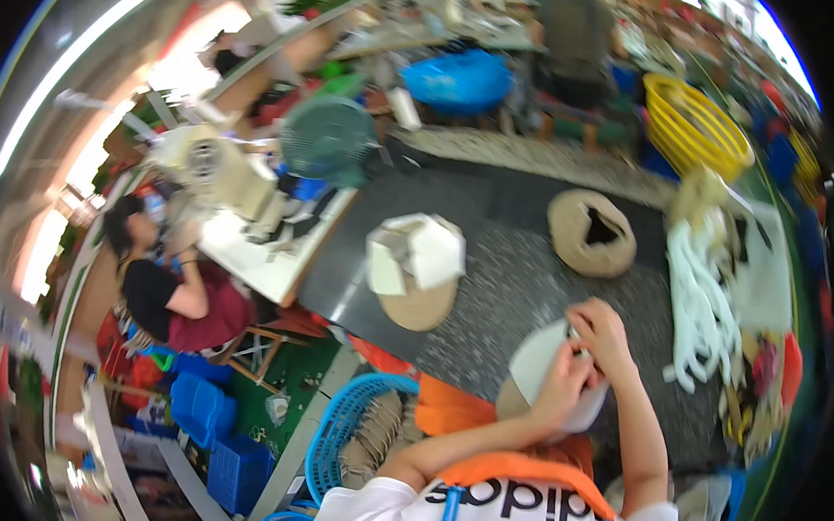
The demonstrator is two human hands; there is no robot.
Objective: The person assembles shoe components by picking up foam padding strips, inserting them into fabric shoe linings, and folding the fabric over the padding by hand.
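Toward four o'clock: left hand (561, 387), right hand (603, 337) together, gripping white-panelled beige cap (534, 360); uneven tugging could crease it.

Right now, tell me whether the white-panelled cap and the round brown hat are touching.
Apart. The head view shows dark tabletop plainly between the white-panelled cap and the round brown hat.

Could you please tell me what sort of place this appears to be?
Probably a hat-making or sewing workshop: what looks like a sewing machine stands on a white table, the person's left hand and right hand are on a white-and-tan hat, and a brown hat lies on the dark worktable.
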